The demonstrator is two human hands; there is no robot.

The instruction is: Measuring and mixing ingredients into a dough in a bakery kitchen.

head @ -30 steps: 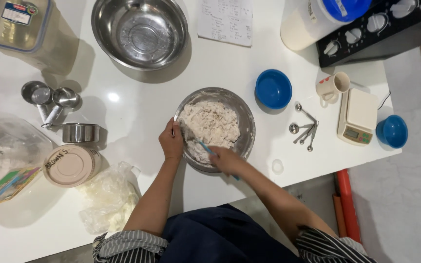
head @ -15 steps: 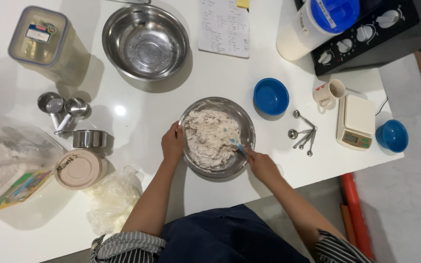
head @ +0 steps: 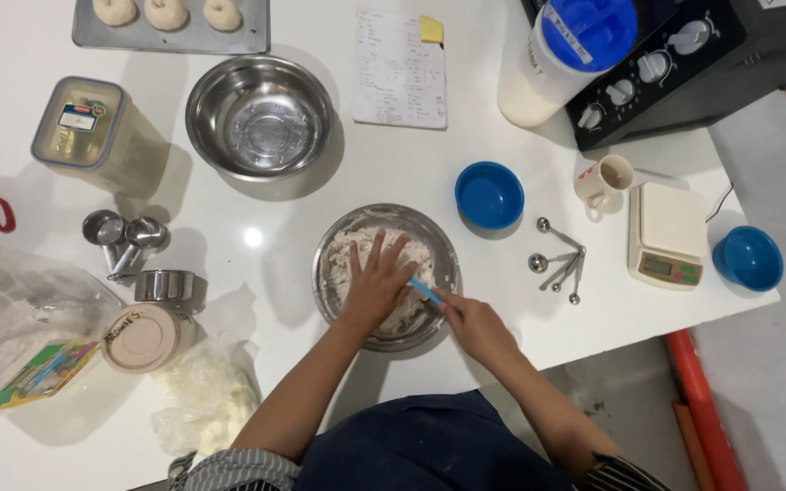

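The left hand (head: 377, 284) lies spread wide, fingers fanned out, pressing flat on the dough (head: 370, 264) inside the mixing bowl (head: 443, 250). The right hand (head: 475, 323) is closed around a small blue-handled tool (head: 424, 291), whose tip reaches into the dough at the bowl's right side; the working end is hidden, so its kind cannot be told. The mixing bowl sits on the white counter (head: 256, 238), close to its near edge, directly in front of the person.

Counted around the mixing bowl: one empty steel bowl (head: 259, 118) beyond it to the left; two blue bowls, one (head: 489, 195) just right of it and another (head: 748, 258) far right at the counter's edge; one set of measuring spoons (head: 561, 264) to the right; one mug (head: 604, 182) and one kitchen scale (head: 666, 235) further right. To the left are a cluster of measuring cups (head: 129, 238), one round tub with a beige lid (head: 143, 336), one crumpled plastic bag (head: 206, 395) and one large clear flour bag (head: 20, 336). Far beyond, a tray (head: 170, 38) carries three dough rounds (head: 167, 13), and a sheet of paper (head: 400, 71) lies beside it.
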